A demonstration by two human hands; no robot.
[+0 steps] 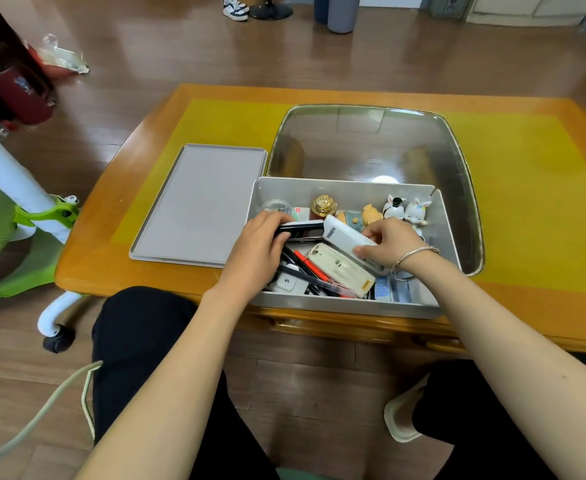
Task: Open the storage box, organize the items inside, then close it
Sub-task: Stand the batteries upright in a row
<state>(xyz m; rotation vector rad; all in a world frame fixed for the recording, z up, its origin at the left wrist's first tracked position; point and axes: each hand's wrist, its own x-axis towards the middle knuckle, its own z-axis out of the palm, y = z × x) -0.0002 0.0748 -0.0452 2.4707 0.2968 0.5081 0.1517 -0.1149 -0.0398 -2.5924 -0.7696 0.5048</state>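
The grey storage box [347,304] stands open at the table's near edge, its flat grey lid [198,206] lying to its left. Inside are pens [310,268], a cream case [342,270], a gold-topped bottle [323,205] and small animal figurines [406,209] along the far wall. My left hand [257,251] grips a black and white slim object [302,227] inside the box. My right hand [393,242] holds a white rectangular box [345,233] tilted above the contents.
A large clear tray [371,143] sits behind the box on the yellow mat [527,202] of the wooden table [90,258]. A green and white chair [18,216] stands at the left. My knees are under the table's near edge.
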